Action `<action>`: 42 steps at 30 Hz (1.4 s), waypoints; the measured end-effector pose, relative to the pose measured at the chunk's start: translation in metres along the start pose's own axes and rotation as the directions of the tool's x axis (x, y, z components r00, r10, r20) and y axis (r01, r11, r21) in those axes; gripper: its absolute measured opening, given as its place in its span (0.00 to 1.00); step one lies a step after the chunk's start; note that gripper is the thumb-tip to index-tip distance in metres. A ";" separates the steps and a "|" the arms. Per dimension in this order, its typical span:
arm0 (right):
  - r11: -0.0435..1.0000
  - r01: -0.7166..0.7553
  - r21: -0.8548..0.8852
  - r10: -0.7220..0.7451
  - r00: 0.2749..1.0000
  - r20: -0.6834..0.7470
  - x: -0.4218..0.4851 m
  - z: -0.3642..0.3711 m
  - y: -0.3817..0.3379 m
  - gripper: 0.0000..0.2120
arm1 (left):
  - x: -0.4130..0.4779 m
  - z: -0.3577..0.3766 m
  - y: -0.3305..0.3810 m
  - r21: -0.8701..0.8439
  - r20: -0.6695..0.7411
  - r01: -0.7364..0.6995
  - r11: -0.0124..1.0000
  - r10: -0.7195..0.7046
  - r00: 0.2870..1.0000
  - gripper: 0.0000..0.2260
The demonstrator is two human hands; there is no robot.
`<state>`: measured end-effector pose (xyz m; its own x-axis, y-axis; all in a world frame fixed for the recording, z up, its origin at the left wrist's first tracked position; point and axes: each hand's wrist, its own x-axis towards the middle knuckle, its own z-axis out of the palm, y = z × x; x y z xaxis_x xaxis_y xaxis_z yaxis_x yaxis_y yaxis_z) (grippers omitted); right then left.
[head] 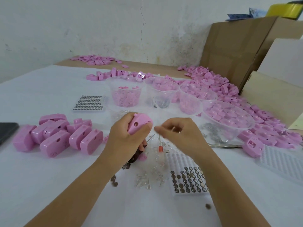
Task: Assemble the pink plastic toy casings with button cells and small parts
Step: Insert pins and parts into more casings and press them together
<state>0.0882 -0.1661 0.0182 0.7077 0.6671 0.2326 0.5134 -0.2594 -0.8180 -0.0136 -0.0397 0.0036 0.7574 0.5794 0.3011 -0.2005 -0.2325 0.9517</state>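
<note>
Pink casing [140, 122]: one unit, held above the near centre of the table in the left hand [126, 134], whose fingers and thumb are wrapped round it; a small round hole faces the camera. Right hand [178, 133]: just right of the casing and apart from it, fingers curled inward and motion-blurred; whether they pinch a small part cannot be told. Thin tool with orange-red collar [160, 148]: below the gap between the hands; lying or hanging, unclear. Clear small parts [150, 177]: scattered loose on the white table cover [49, 185], near centre. Button-cell tray [182, 194]: near right, partly filled, with the right forearm crossing its edge. Loose button cells [114, 182]: a few beside the left forearm. Cluster of closed pink casings [57, 140]: left of the left hand, on edge, touching one another. Second button-cell tray [89, 110]: farther left, in full rows. Clear tub [126, 82]: beyond the hands, holding small pink pieces. Large clear bowl [246, 128]: right, holding pink parts. Heap of pink casings [221, 86]: far right, alongside cardboard boxes [237, 46]. White moulded tray [282, 161]: right edge. Dark flat device [7, 131]: left edge.
</note>
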 end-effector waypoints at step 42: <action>0.756 0.358 0.548 -0.165 0.914 -0.370 -0.008 -0.016 -0.017 0.09 | 0.002 -0.008 -0.004 0.322 -0.245 -0.253 0.912 0.339 0.908 0.14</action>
<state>0.0818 -0.1780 0.0393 0.7418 0.3947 0.5422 0.3755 0.4254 -0.8234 -0.0161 -0.0313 0.0008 0.4677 0.6392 0.6105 -0.1741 -0.6105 0.7726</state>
